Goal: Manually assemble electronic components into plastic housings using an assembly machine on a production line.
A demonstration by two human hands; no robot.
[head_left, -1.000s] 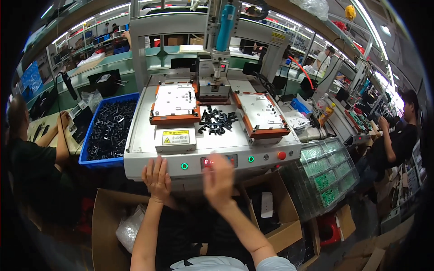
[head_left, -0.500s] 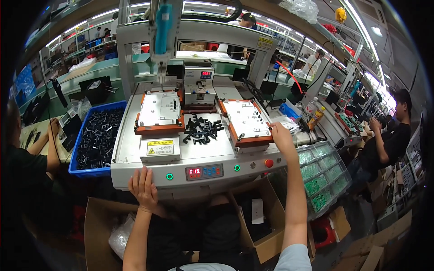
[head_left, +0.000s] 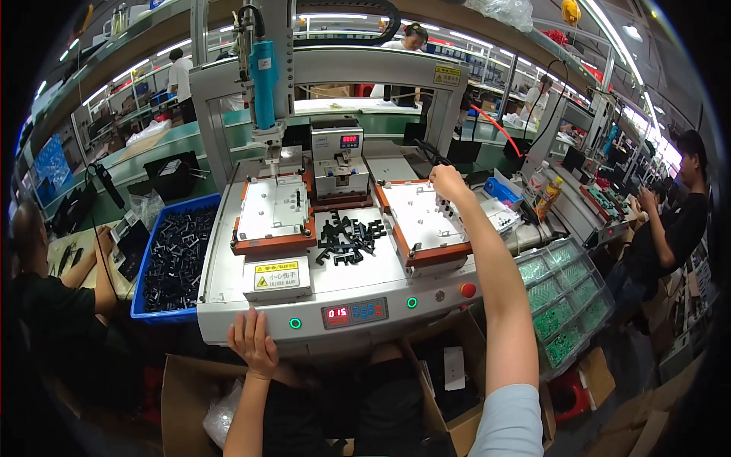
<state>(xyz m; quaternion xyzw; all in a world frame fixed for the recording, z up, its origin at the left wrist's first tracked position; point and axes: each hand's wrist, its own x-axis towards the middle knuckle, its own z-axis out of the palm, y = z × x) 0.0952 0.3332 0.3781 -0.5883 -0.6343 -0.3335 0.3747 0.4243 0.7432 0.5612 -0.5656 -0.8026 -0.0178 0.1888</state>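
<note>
My left hand (head_left: pixel 253 345) rests against the front edge of the white bench machine (head_left: pixel 251 324), its fingers stretched out and nothing in them. My right hand (head_left: pixel 449 183) reaches over the far right corner of the right fixture (head_left: pixel 419 209), a white plate on an orange-brown base. Its fingers are curled together, and whatever they pinch is hidden. Small dark parts stand on that plate just below the hand. The left fixture (head_left: pixel 263 209) sits under a teal electric screwdriver (head_left: pixel 264 84). Loose black plastic parts (head_left: pixel 346 240) lie piled between the two fixtures.
A blue bin (head_left: pixel 141 293) full of black parts stands at the left. On the right is a clear divided tray (head_left: pixel 567 301) of green pieces. Open cardboard boxes (head_left: pixel 183 396) stand below the machine. A co-worker (head_left: pixel 57 305) sits at the left, another (head_left: pixel 681 206) at the right.
My right hand has moved away from me, from the right fixture's near right side to its far right corner. My left hand stays on the machine front. The view has shifted slightly.
</note>
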